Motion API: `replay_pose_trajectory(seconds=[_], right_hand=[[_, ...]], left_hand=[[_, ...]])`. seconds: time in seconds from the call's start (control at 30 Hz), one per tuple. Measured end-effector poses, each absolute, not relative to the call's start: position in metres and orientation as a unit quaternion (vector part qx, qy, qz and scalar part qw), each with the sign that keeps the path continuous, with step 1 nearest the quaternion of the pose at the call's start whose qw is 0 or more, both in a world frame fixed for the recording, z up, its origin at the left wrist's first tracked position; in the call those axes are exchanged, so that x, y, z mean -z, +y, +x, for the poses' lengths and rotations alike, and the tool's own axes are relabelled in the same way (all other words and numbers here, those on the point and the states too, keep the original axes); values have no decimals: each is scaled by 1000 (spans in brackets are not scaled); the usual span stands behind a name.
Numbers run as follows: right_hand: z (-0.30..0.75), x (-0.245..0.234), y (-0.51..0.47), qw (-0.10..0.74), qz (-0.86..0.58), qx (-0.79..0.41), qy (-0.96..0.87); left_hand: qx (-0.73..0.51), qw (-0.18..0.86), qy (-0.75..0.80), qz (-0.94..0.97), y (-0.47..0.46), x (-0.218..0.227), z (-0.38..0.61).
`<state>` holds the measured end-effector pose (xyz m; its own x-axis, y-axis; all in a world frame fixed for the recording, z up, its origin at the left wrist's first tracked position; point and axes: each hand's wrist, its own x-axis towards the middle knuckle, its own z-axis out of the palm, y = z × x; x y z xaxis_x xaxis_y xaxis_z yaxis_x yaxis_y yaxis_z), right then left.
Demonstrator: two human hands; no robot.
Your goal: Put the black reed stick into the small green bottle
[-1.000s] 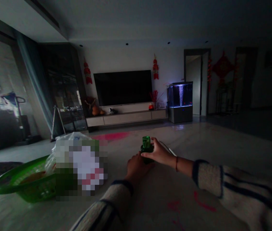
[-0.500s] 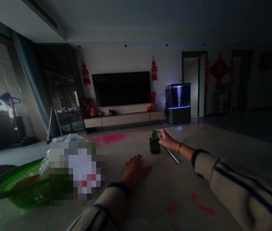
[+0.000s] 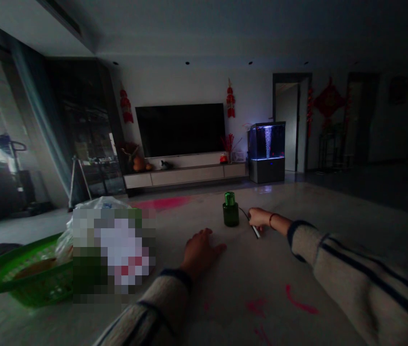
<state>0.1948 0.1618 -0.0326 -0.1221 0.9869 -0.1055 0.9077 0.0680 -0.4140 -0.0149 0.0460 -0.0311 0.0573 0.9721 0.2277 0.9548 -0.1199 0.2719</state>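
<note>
A green glass bottle (image 3: 230, 215) with a shiny green cap stands upright on the table. Just to its right, my right hand (image 3: 260, 217) has its fingers closed over a thin dark-and-white stick (image 3: 256, 232). The stick slants across the tabletop, its pale end sticking out below the fingers and a thin dark end reaching toward the bottle; its exact kind is too dim to make out. My left hand (image 3: 202, 252) rests on the table left of the bottle and nearer to me, palm down, thumb apart from the fingers, holding nothing.
At the left stands a green plastic basket (image 3: 41, 289) with a clear plastic bag and a blurred-out patch beside it. Pink smears (image 3: 299, 302) mark the tabletop (image 3: 225, 298). Beyond are a low TV cabinet (image 3: 185, 178) and a lit fish tank (image 3: 268, 144).
My right hand has come down from beside the bottle's cap onto the stick and closed over it. The stick has shifted slightly toward the bottle. My left hand has stayed in place.
</note>
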Motion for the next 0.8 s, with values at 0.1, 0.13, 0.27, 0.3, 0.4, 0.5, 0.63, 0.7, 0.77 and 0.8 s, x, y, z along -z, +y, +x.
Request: replay_pose_trajectory(seconds=[0.1, 0.13, 0.27, 0.3, 0.4, 0.5, 0.63, 0.7, 0.77, 0.8], right_hand=[[193, 38, 169, 154, -649, -132, -733], [192, 40, 171, 175, -645, -110, -736], [190, 45, 178, 230, -629, -52, -741], [190, 44, 179, 235, -627, -46, -741], [196, 35, 175, 251, -627, -31, -736], [208, 18, 157, 284, -610, 68, -736], [223, 4, 122, 238, -436, 266, -826], [225, 6, 108, 214, -351, 323, -852], [225, 14, 101, 205, -299, 351, -863], [224, 19, 99, 204, -282, 354, -868]], left_hand=[[-178, 27, 661, 729, 47, 32, -15], [-179, 26, 661, 729, 48, 32, -15], [-184, 15, 652, 735, 48, 33, -15], [-182, 9, 649, 739, 48, 32, -16], [-175, -39, 637, 750, 48, 27, -21], [-154, -122, 623, 757, 49, 14, -30], [-171, -181, 611, 751, 57, -8, -37], [-221, -198, 598, 745, 64, -14, -33], [-273, -195, 585, 738, 71, -12, -25], [-299, -181, 575, 740, 74, -8, -20]])
